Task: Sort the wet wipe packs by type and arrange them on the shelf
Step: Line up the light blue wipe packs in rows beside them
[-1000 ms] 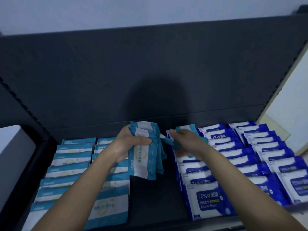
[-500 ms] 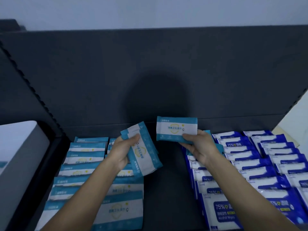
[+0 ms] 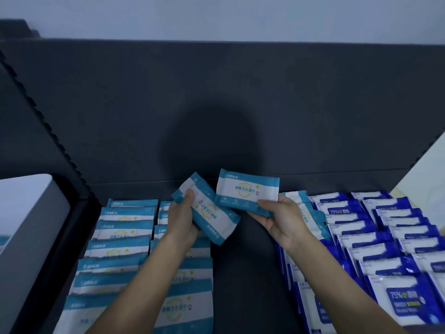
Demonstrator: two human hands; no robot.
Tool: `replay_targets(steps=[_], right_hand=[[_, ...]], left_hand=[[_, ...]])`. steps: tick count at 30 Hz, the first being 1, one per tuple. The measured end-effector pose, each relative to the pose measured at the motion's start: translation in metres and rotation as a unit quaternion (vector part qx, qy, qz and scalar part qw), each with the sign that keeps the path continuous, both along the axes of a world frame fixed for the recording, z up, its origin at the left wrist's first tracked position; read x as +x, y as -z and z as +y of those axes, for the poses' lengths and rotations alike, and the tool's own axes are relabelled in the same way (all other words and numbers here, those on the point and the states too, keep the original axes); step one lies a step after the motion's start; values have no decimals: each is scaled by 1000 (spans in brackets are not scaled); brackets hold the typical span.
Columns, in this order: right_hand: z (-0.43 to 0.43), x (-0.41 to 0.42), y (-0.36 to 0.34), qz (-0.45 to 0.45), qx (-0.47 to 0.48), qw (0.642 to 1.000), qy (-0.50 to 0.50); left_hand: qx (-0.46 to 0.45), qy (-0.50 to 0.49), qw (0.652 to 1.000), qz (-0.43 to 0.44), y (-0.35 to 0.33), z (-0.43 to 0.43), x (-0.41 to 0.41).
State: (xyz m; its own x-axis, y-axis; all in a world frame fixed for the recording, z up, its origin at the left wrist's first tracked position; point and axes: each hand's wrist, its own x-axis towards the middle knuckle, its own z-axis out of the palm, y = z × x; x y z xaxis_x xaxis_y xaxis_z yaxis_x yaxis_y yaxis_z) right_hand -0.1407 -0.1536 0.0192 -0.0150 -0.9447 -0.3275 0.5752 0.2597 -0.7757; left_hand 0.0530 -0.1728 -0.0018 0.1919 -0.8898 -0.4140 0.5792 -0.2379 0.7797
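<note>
Over the bare middle strip of the shelf (image 3: 248,273): one teal wet wipe pack (image 3: 248,192), lifted clear of the blue side within the last second, now held roughly level, print facing up. Pinched along its lower edge by the right hand (image 3: 281,220), thumb on top, fingers curled beneath. Slightly closer than half a second back to the stack of teal packs (image 3: 209,213). Stack tilted diagonally, gripped by the left hand (image 3: 180,220), thumb across the upper end, fingers wrapped under. Corner of the single pack overlapping the stack in view; actual contact, cannot tell. Neither of the hands spread, neither empty.

Meaning for the task: looks like gathering misplaced teal before shelving. Teal rows (image 3: 125,237) already laid on the left, dark blue 75% alcohol wipe packs (image 3: 390,237) in rows on the right. A few stray teal packs (image 3: 310,220) just behind the right hand, lying on the blue side's inner column. Probably more pulls needed, then stack down onto the left rows.
</note>
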Motion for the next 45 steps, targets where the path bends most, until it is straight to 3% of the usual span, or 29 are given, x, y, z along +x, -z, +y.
replay_targets(steps=[4, 10, 15, 18, 21, 23, 25, 28, 32, 37, 40, 45], right_hand=[[3, 9, 2, 2, 11, 1000, 0], [16, 18, 6, 127, 60, 990, -34], [22, 26, 9, 5, 76, 994, -74], [22, 27, 12, 0, 62, 997, -44], [23, 20, 17, -7, 72, 997, -19], [25, 14, 18, -8, 83, 996, -34], [27, 9, 17, 28, 88, 994, -58], [25, -2, 12, 188, 61, 979, -47], [16, -18, -3, 272, -15, 962, -2], [8, -20, -20, 413, -109, 901, -74], [2, -9, -17, 457, -124, 873, -113], [-1, 3, 0, 463, -96, 869, -149]], left_hand=[[-27, -17, 999, 25, -2, -1, -5], [-33, -59, 993, 101, 0, -1, -12], [-17, -11, 981, 191, -1, 4, -25], [-40, 87, 972, 213, -2, 7, -24], [-94, 225, 955, 168, 1, 11, -15], [-112, 259, 952, 120, 9, 11, -11], [-108, 258, 958, 61, 14, 10, -9], [-88, 244, 966, -9, 14, 9, -6], [-67, 217, 974, 2, 12, 4, 1], [-63, 214, 974, -40, 4, 6, 0], [-44, 210, 973, -84, 0, 9, -5], [-38, 240, 953, -179, -4, 13, -2]])
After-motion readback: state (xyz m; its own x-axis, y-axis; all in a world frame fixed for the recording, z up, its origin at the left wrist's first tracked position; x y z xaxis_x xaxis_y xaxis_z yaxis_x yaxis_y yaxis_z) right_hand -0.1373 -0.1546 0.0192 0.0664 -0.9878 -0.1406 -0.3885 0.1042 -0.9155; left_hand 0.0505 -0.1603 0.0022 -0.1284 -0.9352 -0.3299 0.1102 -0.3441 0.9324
